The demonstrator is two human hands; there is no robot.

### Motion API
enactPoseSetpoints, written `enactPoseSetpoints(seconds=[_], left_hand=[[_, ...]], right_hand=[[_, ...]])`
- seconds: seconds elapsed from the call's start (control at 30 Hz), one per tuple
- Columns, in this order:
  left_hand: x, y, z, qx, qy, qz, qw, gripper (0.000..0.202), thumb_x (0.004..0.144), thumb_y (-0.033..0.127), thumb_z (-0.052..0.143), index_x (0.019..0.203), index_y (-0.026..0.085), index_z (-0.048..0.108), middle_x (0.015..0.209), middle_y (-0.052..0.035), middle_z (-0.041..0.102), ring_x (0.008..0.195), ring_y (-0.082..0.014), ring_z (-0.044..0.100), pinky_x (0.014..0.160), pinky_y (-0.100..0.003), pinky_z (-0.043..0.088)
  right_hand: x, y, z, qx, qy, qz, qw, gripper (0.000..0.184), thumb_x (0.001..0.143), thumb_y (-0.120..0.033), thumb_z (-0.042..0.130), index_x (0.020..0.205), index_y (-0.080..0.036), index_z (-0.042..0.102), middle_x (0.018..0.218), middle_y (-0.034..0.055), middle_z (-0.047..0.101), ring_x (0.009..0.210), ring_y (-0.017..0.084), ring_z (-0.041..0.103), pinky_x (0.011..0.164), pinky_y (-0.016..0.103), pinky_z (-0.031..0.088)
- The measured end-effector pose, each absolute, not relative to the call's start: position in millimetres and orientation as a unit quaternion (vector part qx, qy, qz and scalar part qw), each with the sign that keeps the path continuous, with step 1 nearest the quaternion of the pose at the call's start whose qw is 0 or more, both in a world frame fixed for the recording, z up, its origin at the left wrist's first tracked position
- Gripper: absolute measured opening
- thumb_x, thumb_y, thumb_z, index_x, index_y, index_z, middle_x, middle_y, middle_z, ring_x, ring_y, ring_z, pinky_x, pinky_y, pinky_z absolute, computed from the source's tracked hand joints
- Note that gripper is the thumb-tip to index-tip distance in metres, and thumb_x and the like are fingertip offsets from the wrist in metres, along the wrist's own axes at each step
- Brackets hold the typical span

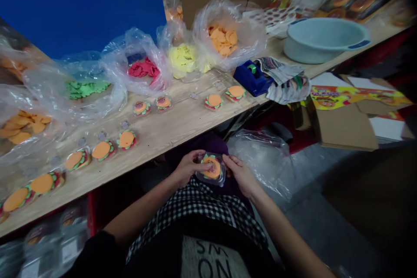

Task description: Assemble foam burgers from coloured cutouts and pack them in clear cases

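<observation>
Over my lap, a clear plastic box point(220, 178) with a toy burger point(213, 167) inside is held between both hands. My left hand point(190, 167) grips its left side, the thumb lying across the top by the burger. On the right edge, the fingers of my right hand point(239, 173) are closed around the corner. The burger has an orange bun with green and red layers round it. Nearest on the wooden table point(169, 132) are more burgers in clear boxes, among them one burger point(127, 139) at the left and another point(214, 101) ahead.
Open plastic bags hold red pieces point(145, 68), green pieces point(87, 89), yellow pieces point(183, 58) and orange pieces point(223, 40). A blue tape dispenser point(252, 79) sits by the table edge, with a pale blue basin point(321, 41) beyond. Printed cardboard boxes point(347, 126) stand at right.
</observation>
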State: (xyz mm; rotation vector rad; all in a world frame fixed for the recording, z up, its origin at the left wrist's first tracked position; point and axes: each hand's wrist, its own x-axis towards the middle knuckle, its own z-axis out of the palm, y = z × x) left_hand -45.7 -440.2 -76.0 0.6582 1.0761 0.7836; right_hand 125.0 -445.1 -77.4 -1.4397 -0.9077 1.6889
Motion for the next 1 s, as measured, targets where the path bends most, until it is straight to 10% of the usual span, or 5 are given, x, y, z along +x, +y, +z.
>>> enactPoseSetpoints(seconds=[1.0], left_hand=[[-17.3,-377.3,-27.4,0.050,0.415,0.480,0.772,0.019,0.069,0.021,0.063,0.086,0.013,0.060,0.079,-0.0050,0.064,0.067,-0.0157,0.061,0.066,-0.032,0.051]], right_hand=[[98.4,-404.7,-35.6,-0.524,-0.383,0.581,0.490,0.035,0.071,-0.051,0.055,0.060,-0.019,0.048,0.052,-0.0040,0.041,0.047,0.009,0.036,0.043,0.022,0.030]])
